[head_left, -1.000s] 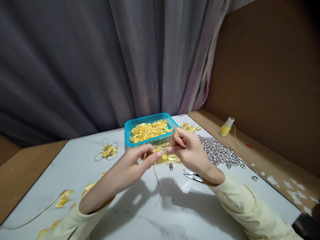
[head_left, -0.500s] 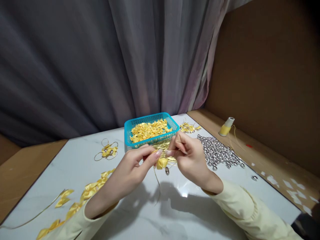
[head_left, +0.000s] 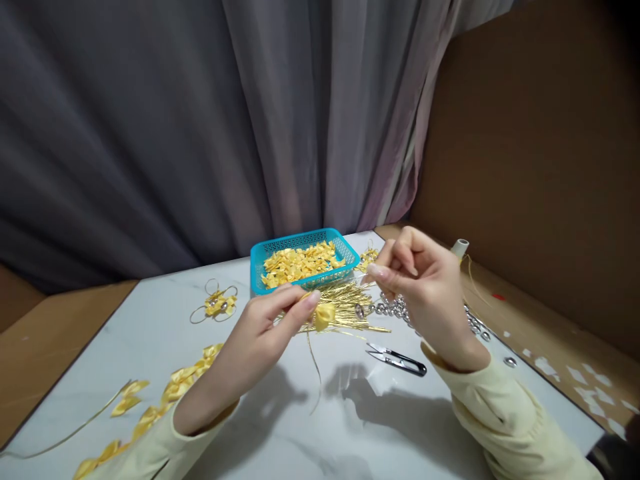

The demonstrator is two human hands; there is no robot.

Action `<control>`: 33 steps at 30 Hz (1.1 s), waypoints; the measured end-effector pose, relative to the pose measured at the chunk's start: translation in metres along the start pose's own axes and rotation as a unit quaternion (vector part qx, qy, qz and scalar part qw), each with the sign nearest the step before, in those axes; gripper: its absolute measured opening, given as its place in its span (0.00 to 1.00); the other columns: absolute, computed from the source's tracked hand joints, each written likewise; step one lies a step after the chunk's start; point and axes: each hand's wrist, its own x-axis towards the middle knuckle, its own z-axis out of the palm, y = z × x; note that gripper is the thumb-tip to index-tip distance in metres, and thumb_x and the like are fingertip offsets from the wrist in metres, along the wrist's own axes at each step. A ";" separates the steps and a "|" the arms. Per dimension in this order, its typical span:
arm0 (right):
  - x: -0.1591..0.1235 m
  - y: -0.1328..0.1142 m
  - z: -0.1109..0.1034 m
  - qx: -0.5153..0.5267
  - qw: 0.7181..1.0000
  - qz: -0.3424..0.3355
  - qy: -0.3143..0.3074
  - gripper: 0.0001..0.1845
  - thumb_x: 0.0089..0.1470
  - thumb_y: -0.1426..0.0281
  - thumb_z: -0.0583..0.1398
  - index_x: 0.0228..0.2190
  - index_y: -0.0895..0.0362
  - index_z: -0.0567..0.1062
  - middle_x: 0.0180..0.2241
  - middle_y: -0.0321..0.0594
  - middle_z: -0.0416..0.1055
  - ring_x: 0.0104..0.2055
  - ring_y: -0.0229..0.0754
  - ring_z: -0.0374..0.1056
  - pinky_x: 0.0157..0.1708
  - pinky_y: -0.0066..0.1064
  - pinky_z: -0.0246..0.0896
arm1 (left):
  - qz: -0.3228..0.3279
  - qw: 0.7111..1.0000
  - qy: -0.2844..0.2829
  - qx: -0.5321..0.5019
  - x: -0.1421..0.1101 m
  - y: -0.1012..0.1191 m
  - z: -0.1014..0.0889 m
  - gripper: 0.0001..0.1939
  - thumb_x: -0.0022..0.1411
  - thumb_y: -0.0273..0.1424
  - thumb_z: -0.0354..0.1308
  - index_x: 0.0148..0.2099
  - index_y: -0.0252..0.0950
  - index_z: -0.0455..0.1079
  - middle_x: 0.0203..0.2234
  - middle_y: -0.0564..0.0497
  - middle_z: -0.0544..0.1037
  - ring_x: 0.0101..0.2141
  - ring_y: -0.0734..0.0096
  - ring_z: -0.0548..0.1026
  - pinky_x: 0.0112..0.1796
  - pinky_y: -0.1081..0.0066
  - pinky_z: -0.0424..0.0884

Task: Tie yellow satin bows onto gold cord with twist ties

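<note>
Thread (head_left: pixel 364 279), so fine I can barely catch it, seems to run between the two hands, for the right hand (head_left: pixel 373 273) has just pulled away from the left, outward and upward, opening a gap between them. Its thumb and forefinger are pressed together, apparently on that thread. The left hand (head_left: pixel 311 303) hasn't let go: its thumb and forefinger are clamped on a yellow satin ribbon bow (head_left: pixel 325 316), held up over the near part of the marble-patterned tabletop (head_left: pixel 280 427), a gold cord (head_left: pixel 315 367) trailing at six o'clock. One silver bead (head_left: pixel 359 311), at three o'clock from the bow, has shifted with the right hand, so I'd judge it hangs on the thread and the slack is being drawn out. The move has also uncovered black-handled thread snips (head_left: pixel 400 361) at four o'clock. Just short of twelve stands a turquoise perforated plastic basket (head_left: pixel 256 270), holding a loose heap of more yellow bows (head_left: pixel 300 263), lower than its rim. Gold strands (head_left: pixel 345 300) lie just outside it, at one o'clock, and loose silver beads (head_left: pixel 395 307) lie on the table, partly hidden by the right hand.
</note>
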 end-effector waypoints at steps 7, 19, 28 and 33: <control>-0.004 -0.029 -0.008 -0.001 0.997 -0.066 0.047 0.15 0.49 0.78 0.61 0.21 0.56 0.59 0.21 0.31 0.63 0.24 0.34 0.65 0.22 0.27 0.57 | 0.016 0.999 -0.026 0.044 0.003 -0.010 0.010 0.17 0.66 0.35 0.42 0.25 0.36 0.60 0.21 0.56 0.63 0.26 0.75 0.65 0.29 0.74 0.61; 0.016 -0.059 0.001 -0.014 0.996 -0.087 0.009 0.13 0.49 0.77 0.61 0.22 0.55 0.61 0.20 0.30 0.64 0.23 0.35 0.67 0.18 0.26 0.59 | 0.161 0.987 0.009 0.019 -0.006 -0.009 0.013 0.07 0.64 0.26 0.48 0.36 0.35 0.67 0.28 0.52 0.73 0.31 0.72 0.70 0.34 0.72 0.65; 0.015 -0.075 0.007 -0.046 0.992 -0.115 0.005 0.12 0.50 0.78 0.60 0.22 0.56 0.62 0.23 0.33 0.67 0.23 0.34 0.68 0.14 0.24 0.56 | 0.327 0.935 0.087 0.104 -0.014 -0.012 0.009 0.12 0.59 0.19 0.52 0.45 0.35 0.64 0.29 0.50 0.73 0.30 0.72 0.68 0.32 0.70 0.66; 0.013 -0.080 0.009 -0.050 0.993 -0.111 -0.003 0.12 0.50 0.78 0.61 0.22 0.55 0.63 0.23 0.33 0.67 0.23 0.35 0.67 0.15 0.26 0.57 | 0.379 0.898 0.113 0.190 -0.020 -0.013 0.005 0.17 0.58 0.16 0.50 0.49 0.32 0.63 0.33 0.45 0.74 0.34 0.67 0.69 0.35 0.65 0.67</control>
